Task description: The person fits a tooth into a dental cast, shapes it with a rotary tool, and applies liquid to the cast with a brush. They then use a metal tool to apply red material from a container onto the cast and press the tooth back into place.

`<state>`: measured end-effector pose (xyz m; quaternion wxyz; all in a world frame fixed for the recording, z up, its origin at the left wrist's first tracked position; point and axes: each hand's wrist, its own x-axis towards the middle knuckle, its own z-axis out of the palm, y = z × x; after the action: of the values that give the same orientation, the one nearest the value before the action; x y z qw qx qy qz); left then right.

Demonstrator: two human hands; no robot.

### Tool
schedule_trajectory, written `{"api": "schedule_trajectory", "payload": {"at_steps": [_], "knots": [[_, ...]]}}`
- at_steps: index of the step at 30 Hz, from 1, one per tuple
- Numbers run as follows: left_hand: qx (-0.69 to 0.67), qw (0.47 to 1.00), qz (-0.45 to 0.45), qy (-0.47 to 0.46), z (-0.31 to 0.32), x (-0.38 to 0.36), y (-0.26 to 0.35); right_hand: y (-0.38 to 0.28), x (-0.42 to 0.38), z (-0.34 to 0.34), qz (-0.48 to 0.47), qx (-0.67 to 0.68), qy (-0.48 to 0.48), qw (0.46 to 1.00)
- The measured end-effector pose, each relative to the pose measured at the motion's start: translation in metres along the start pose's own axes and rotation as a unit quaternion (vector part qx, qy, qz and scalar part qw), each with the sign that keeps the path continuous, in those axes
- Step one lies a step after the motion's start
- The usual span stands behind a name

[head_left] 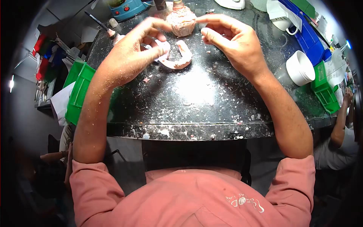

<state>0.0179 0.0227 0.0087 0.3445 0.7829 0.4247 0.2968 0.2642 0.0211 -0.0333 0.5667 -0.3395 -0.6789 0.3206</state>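
Observation:
A pale pink horseshoe-shaped piece (177, 63) lies on the dark, speckled table (151, 109). My left hand (138, 51) is over its left end, fingers curved and apart; a whitish bit shows by the thumb, and I cannot tell whether it is held. To the right, my right hand (236, 43) hovers with thumb and fingers apart and nothing visible between them. Between the hands, further back, stands a round, lumpy pinkish vessel (182, 22) with a brass-coloured neck. Small crumbs lie around the horseshoe piece.
Green bins (81, 92) stand at the left edge, another green bin (326, 90) at the right. A white tub (300, 68) and a white cup (281, 24) are on the right. A blue device (126, 10) sits at the back left. Other people are partly visible at both sides.

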Motion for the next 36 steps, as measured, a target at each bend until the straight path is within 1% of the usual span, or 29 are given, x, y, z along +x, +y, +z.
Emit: {"api": "schedule_trajectory", "payload": {"at_steps": [1, 3, 4, 5, 7, 8, 9, 10, 11, 13, 14, 15, 18, 19, 20, 21, 24, 26, 30, 32, 33, 35, 36], "knots": [[0.039, 0.996, 0.000, -0.080, -0.009, 0.001, 0.000, -0.001, 0.000, 0.000, -0.002, 0.001, -0.001, 1.000], [0.060, 0.994, 0.018, -0.090, -0.011, -0.005, -0.006, -0.008, -0.001, -0.001, 0.015, -0.026, -0.042, 0.999], [0.160, 0.981, 0.038, -0.098, -0.013, -0.005, -0.009, -0.013, -0.005, -0.002, 0.058, -0.031, -0.068, 0.995], [0.109, 0.991, 0.030, -0.071, -0.007, -0.008, -0.012, -0.014, -0.007, 0.000, 0.060, -0.036, -0.076, 0.995], [0.112, 0.990, 0.015, -0.082, -0.002, -0.013, -0.008, -0.016, -0.009, 0.005, 0.049, -0.043, -0.097, 0.993], [0.105, 0.990, 0.015, -0.091, 0.003, -0.016, -0.006, -0.013, -0.009, 0.007, 0.039, -0.026, -0.101, 0.994], [0.091, 0.991, 0.046, -0.087, 0.009, -0.019, -0.006, -0.011, -0.011, 0.009, 0.031, -0.009, -0.106, 0.994], [0.076, 0.991, 0.075, -0.079, 0.014, -0.020, -0.006, -0.014, -0.012, 0.010, 0.016, -0.021, -0.126, 0.992], [0.066, 0.992, 0.071, -0.081, 0.017, -0.019, -0.008, -0.014, -0.012, 0.008, 0.025, -0.023, -0.130, 0.991], [0.031, 0.995, 0.072, -0.066, 0.020, -0.020, -0.013, -0.013, -0.011, 0.005, -0.114, -0.150, -0.203, 0.961], [0.032, 0.995, 0.073, -0.063, 0.019, -0.021, -0.014, -0.016, -0.013, 0.010, -0.095, -0.130, -0.191, 0.968], [0.023, 0.996, 0.055, -0.063, 0.021, -0.022, -0.015, -0.020, -0.014, 0.013, -0.079, -0.156, -0.182, 0.968], [-0.016, 0.998, -0.002, -0.065, 0.022, -0.024, -0.007, -0.022, -0.016, 0.013, -0.084, -0.182, -0.207, 0.958], [-0.021, 0.998, -0.005, -0.064, 0.023, -0.024, -0.008, -0.027, -0.014, 0.015, -0.102, -0.219, -0.222, 0.945], [-0.012, 0.998, 0.012, -0.067, 0.022, -0.024, -0.010, -0.029, -0.012, 0.016, -0.123, -0.256, -0.234, 0.930], [-0.001, 0.997, 0.030, -0.069, 0.022, -0.023, -0.011, -0.023, -0.011, 0.013, -0.123, -0.258, -0.236, 0.929], [-0.007, 0.998, 0.030, -0.063, 0.022, -0.023, -0.012, -0.008, -0.010, 0.007, -0.152, -0.229, -0.261, 0.925], [-0.002, 0.997, 0.028, -0.067, 0.021, -0.022, -0.012, -0.013, -0.017, 0.012, -0.073, -0.218, -0.208, 0.951], [0.008, 0.997, 0.024, -0.067, 0.021, -0.022, -0.011, -0.013, -0.016, 0.013, -0.088, -0.223, -0.213, 0.947], [0.008, 0.997, 0.024, -0.066, 0.021, -0.022, -0.011, -0.018, -0.016, 0.013, -0.060, -0.265, -0.231, 0.934], [0.000, 0.997, 0.025, -0.067, 0.021, -0.022, -0.011, -0.016, -0.015, 0.013, -0.060, -0.265, -0.230, 0.934], [-0.006, 0.997, 0.027, -0.068, 0.020, -0.022, -0.011, -0.008, -0.015, 0.012, -0.108, -0.245, -0.215, 0.939], [-0.004, 0.997, 0.028, -0.069, 0.020, -0.022, -0.012, -0.010, -0.015, 0.014, -0.108, -0.244, -0.214, 0.940]]}}
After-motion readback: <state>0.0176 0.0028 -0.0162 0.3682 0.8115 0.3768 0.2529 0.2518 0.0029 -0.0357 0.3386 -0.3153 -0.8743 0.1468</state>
